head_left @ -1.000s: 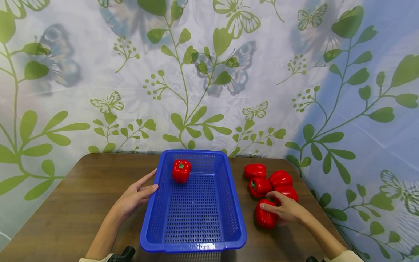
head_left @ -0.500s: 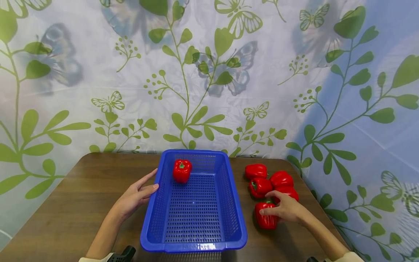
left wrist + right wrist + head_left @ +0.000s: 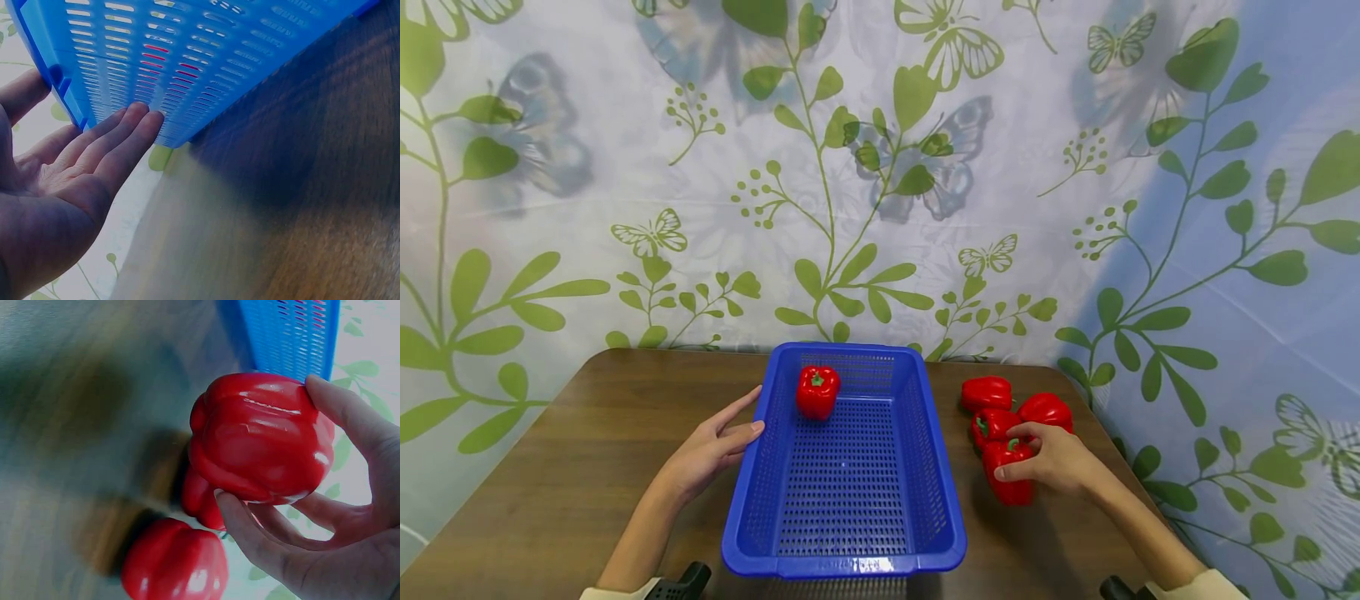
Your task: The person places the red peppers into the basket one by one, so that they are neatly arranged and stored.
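Note:
My right hand (image 3: 1063, 462) pinches a glossy red bell pepper (image 3: 1013, 487) between thumb and fingers, its green stem end up. In the right wrist view this bell pepper (image 3: 262, 434) is raised over the table, with fingers on opposite sides. Beside the blue plastic basket (image 3: 957, 533), my left hand (image 3: 700, 458) touches the left rim. The left wrist view shows that hand's fingers (image 3: 119, 153) fairly straight along the slotted outer wall. One red bell pepper (image 3: 817, 396) stands inside the basket, at its back left corner.
More red bell peppers lie right of the basket: one at the back (image 3: 987, 393), one partly behind the held one (image 3: 991, 427), and one farther right (image 3: 1045, 410). The brown wooden table (image 3: 587, 450) ends at a leaf-and-butterfly patterned cloth (image 3: 865, 233).
My right hand has lifted the front bell pepper off the table and tilted its stem end into view. The left hand and basket stay where they were.

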